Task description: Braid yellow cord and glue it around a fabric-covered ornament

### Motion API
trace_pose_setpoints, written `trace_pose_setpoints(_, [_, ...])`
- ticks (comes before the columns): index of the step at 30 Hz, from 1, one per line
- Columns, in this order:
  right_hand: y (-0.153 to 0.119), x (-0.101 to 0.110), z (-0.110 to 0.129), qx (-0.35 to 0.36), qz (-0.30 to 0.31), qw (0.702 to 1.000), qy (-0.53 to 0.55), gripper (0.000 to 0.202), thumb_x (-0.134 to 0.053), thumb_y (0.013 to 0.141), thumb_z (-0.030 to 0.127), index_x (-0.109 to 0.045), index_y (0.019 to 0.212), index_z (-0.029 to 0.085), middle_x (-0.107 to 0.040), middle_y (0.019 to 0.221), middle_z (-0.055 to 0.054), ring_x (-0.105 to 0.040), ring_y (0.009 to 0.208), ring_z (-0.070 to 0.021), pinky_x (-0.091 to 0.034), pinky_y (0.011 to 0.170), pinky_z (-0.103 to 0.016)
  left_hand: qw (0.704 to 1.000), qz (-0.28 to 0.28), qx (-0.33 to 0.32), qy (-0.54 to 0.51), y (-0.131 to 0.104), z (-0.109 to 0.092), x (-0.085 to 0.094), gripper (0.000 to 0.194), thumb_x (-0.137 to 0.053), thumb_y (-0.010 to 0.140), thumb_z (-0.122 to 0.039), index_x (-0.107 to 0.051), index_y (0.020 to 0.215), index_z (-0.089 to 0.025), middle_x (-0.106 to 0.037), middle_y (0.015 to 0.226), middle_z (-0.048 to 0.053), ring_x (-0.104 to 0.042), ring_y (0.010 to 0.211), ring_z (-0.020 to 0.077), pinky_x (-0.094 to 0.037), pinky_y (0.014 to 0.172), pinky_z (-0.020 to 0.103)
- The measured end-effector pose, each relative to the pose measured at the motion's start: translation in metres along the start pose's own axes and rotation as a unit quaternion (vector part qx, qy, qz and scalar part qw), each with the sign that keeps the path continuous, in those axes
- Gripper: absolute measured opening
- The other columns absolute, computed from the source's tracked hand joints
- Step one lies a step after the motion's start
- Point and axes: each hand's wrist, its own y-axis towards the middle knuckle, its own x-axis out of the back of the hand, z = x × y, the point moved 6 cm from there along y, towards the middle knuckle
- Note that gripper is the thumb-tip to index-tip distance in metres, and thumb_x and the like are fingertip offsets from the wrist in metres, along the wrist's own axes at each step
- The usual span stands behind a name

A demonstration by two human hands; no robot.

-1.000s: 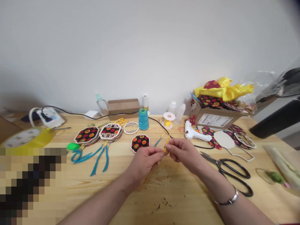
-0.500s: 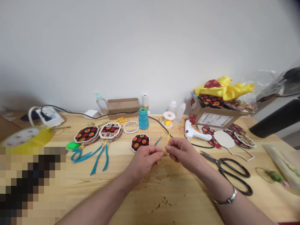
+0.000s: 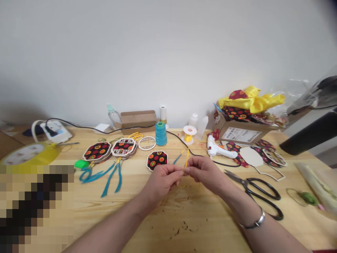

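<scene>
Both hands meet over the middle of the table, fingertips pinched close together. A thin yellow cord [image 3: 187, 158] rises from between the fingers, its upper part twisted or knotted. My left hand [image 3: 164, 179] is closed in a pinch on the cord, though its fingertips hide the exact spot. My right hand [image 3: 204, 174] also pinches it, thumb against forefinger. Loose yellow strands hang below. Just beyond the left hand lies an octagonal patterned fabric piece [image 3: 157, 160] with a pale edge. A short teal cord with a yellow end [image 3: 179, 156] lies behind the fingers.
Black-handled scissors [image 3: 252, 189] lie right of my right hand, with a white glue gun [image 3: 219, 149] behind them. A teal thread cone [image 3: 160, 134] and yellow cord spool [image 3: 189, 136] stand at the back. Stacked patterned pieces [image 3: 123, 147] with teal tassels [image 3: 112, 177] lie left. A cardboard box [image 3: 243, 135] holds fabric.
My right hand has shifted slightly left, closer to the left fingertips. The upright end of the yellow cord has moved a little left with it. The left hand has barely moved.
</scene>
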Motion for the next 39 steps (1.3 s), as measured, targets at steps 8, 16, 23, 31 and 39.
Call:
trace_pose_setpoints(8, [0.0, 0.01, 0.006, 0.054, -0.04, 0.991, -0.119, 0.017, -0.052, 0.075, 0.024, -0.05, 0.059, 0.017, -0.045, 0.054, 0.004, -0.037, 0.052, -0.0087, -0.029, 0.048, -0.021, 0.997, -0.043, 0.003, 0.071, 0.0, -0.005, 0.004, 0.022, -0.058, 0.072, -0.036, -0.068, 0.07, -0.015, -0.059, 0.069, 0.001, -0.038, 0.047, 0.0065, -0.025, 0.044, 0.021])
trace_pose_setpoints(16, [0.002, 0.02, 0.003, 0.089, -0.124, 0.97, -0.192, 0.017, -0.05, 0.077, 0.024, -0.05, 0.061, 0.018, -0.052, 0.057, 0.002, -0.043, 0.055, -0.0116, -0.031, 0.053, -0.024, 0.98, -0.084, -0.113, 0.143, 0.001, -0.018, 0.011, 0.014, -0.062, 0.069, -0.024, -0.064, 0.057, -0.017, -0.046, 0.127, 0.009, -0.046, 0.111, 0.0239, -0.034, 0.092, 0.035])
trace_pose_setpoints(23, [0.005, 0.011, -0.006, 0.036, -0.089, 0.995, -0.033, 0.019, -0.051, 0.076, 0.027, -0.052, 0.06, 0.016, -0.044, 0.049, 0.004, -0.035, 0.045, -0.0077, -0.027, 0.046, -0.021, 0.963, -0.038, -0.174, 0.202, -0.002, -0.007, 0.0, 0.011, -0.061, 0.071, -0.024, -0.065, 0.062, -0.019, -0.031, 0.138, 0.004, -0.034, 0.124, 0.0239, -0.026, 0.102, 0.037])
trace_pose_setpoints(31, [0.003, -0.005, -0.008, -0.016, 0.018, 0.978, 0.208, 0.022, -0.058, 0.072, 0.035, -0.047, 0.068, 0.016, -0.055, 0.059, 0.002, -0.029, 0.039, -0.0023, -0.018, 0.04, -0.018, 0.955, -0.031, -0.187, 0.227, -0.001, -0.006, -0.005, 0.012, -0.062, 0.069, -0.02, -0.062, 0.058, -0.018, -0.036, 0.134, 0.006, -0.041, 0.118, 0.0248, -0.03, 0.1, 0.039])
trace_pose_setpoints(39, [0.001, 0.0, -0.002, 0.004, -0.008, 0.999, 0.042, 0.021, -0.051, 0.075, 0.027, -0.043, 0.058, 0.017, -0.04, 0.049, 0.006, -0.032, 0.043, -0.0053, -0.024, 0.043, -0.02, 0.982, -0.059, -0.179, 0.028, -0.003, -0.013, 0.007, 0.01, -0.058, 0.075, -0.021, -0.049, 0.079, -0.019, -0.046, 0.123, 0.009, -0.046, 0.114, 0.0215, -0.035, 0.095, 0.036])
